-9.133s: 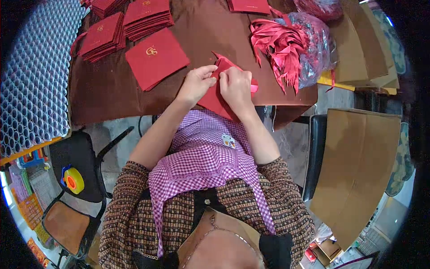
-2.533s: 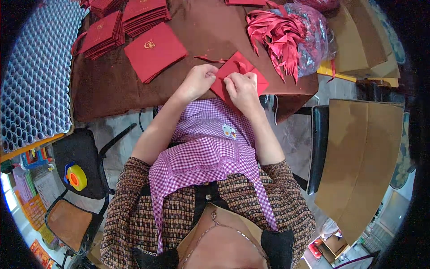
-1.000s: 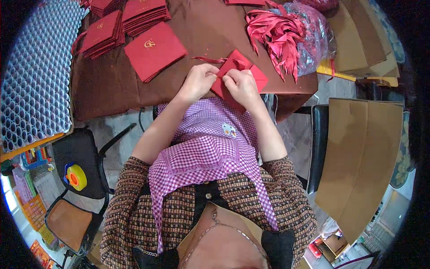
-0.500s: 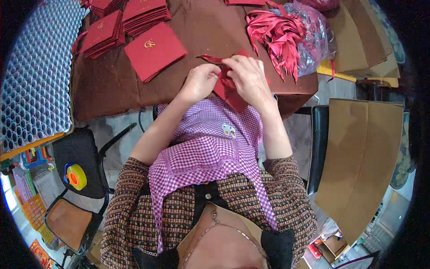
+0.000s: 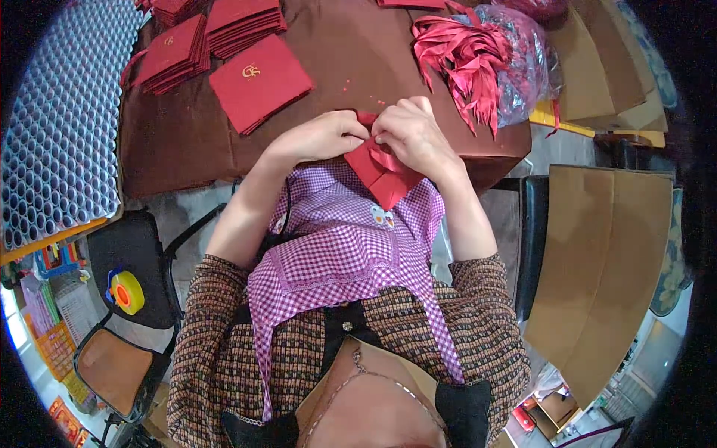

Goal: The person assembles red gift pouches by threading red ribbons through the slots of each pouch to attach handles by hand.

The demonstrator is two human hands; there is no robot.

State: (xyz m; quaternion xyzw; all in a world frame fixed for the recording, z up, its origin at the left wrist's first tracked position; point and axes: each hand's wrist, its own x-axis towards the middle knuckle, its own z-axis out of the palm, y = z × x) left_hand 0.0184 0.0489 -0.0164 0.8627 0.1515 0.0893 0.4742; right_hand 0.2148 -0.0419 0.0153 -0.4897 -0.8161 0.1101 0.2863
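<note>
Pinches one folded red paper piece (image 5: 390, 190), flat and creased, with left hand (image 5: 327, 137) at its upper left corner and right hand (image 5: 417, 138) higher on its right side, beside one glossy red ribbon (image 5: 385, 159). Holds it at the near edge of the brown, cloth-covered bench (image 5: 336, 60), above one gingham apron (image 5: 336, 261). Has at left at least four stacks of square red cards (image 5: 261, 89); at right, one heap of satiny ribbons (image 5: 470, 60), too tangled to count, against one crinkled clear plastic bag (image 5: 526, 82).
</note>
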